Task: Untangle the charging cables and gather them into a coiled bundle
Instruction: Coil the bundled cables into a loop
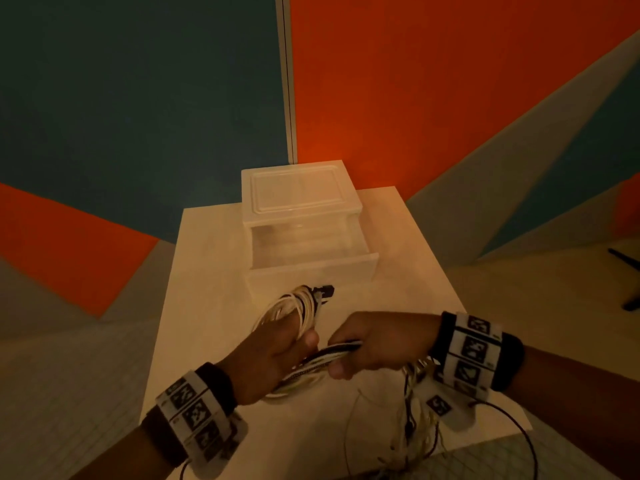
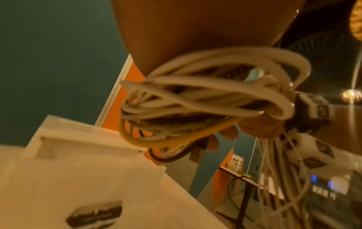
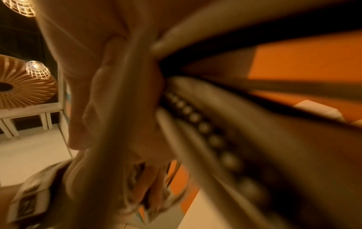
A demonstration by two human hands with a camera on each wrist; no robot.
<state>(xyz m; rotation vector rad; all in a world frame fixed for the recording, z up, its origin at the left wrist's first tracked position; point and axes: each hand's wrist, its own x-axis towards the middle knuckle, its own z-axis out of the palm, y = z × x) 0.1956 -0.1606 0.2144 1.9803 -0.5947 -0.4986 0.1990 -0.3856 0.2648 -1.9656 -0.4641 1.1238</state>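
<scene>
On the left, a coil of soft white, yellow and black charging cables (image 1: 298, 308) is gripped above the white table (image 1: 194, 306) by the left hand (image 1: 273, 358). Rightwards, several limp, springy strands are clamped in the right hand (image 1: 381, 344); their count cannot be told. Best held where strands cross.

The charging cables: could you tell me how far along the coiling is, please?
Done: several loops form a coil in the left hand. In hand: the right hand grips the strands between the hands. Left: loose cable ends hang below the right wrist, uncoiled.
</scene>
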